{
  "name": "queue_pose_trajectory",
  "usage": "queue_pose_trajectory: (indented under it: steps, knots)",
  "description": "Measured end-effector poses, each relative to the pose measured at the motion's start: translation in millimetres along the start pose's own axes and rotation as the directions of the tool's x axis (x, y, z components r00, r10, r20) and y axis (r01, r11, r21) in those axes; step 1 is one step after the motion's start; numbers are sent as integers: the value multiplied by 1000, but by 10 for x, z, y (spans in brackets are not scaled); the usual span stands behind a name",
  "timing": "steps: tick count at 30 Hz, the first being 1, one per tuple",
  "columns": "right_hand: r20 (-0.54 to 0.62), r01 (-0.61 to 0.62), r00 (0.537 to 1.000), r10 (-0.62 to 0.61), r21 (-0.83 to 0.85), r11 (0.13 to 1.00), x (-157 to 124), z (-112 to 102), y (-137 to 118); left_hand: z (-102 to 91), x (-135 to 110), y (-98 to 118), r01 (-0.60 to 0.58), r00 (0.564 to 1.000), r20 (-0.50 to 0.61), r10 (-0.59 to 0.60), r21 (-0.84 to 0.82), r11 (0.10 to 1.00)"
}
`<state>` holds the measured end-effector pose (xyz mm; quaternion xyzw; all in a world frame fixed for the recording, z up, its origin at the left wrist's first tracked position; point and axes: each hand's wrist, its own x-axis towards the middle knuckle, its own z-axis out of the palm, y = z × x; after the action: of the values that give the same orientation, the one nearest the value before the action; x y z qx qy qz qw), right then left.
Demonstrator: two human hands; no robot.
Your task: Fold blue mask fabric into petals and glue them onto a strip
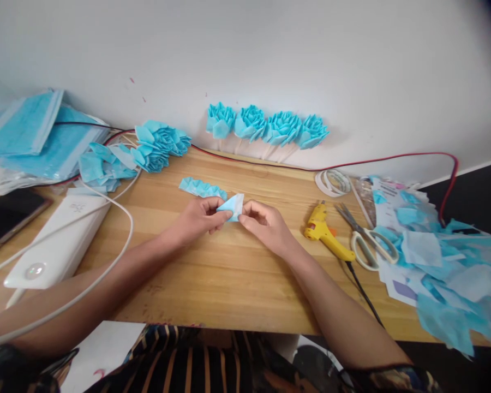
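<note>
Between my hands is a small piece of light blue and white fabric (232,206), partly folded to a slanted edge. My left hand (204,215) pinches its left side between thumb and fingers. On the other side, my right hand (263,219) is closed with thumb and forefinger at the piece's right edge. Just behind my left hand lies a row of folded blue petals (202,188) on the wooden table (213,273). Farther back, several blue fabric flowers (251,123) on pale sticks lean against the wall.
To the right lie a yellow glue gun (325,232), scissors (366,237), a tape roll (333,183) and a heap of blue scraps (445,262). At left are a white power bank (61,240), a phone (10,215), a white cable (126,240), stacked masks (28,131) and more flowers (159,144).
</note>
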<state>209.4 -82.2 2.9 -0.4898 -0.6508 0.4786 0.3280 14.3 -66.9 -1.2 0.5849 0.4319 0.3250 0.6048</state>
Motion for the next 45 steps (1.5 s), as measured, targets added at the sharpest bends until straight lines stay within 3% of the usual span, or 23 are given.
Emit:
queue_pose_trajectory:
  steps: [23, 33, 45]
  knots:
    - [-48, 26, 999, -23, 54, 998, 28, -19, 26, -11, 32, -82, 29, 1000, -8, -30, -141, 990]
    - [-52, 16, 999, -14, 50, 999, 31, -15, 23, -45, 8, -79, -43, 999, -15, 44, 24, 999]
    - [-53, 10, 999, -8, 34, 999, 35, -7, 52, -43, 17, -92, -47, 998, -28, 48, 49, 998]
